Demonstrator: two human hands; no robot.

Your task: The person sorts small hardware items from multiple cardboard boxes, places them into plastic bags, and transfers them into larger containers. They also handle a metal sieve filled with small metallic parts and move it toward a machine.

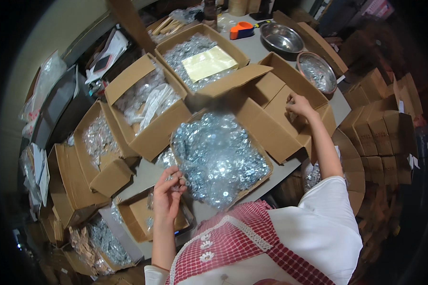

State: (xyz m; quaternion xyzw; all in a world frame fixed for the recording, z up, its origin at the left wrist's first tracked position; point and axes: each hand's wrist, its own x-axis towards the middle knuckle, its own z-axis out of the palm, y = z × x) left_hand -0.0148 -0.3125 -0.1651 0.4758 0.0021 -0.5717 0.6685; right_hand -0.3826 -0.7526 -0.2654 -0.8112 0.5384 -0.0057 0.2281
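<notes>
Curling around a few small pieces (169, 178), your left hand (171, 189) is just beside the parts (209, 142), which lie in a box (269, 167) at the front edge of the desk (150, 172). Your right hand (297, 105) is inside the open box (257, 126) near the right edge, fingers bent; whether they grip something, I cannot tell. In my judgement, much is left: the parts fill their box, while the open box shows mostly its cardboard bottom. The parts look bluish-silver, round and glossy, partly under clear plastic (223, 164).
</notes>
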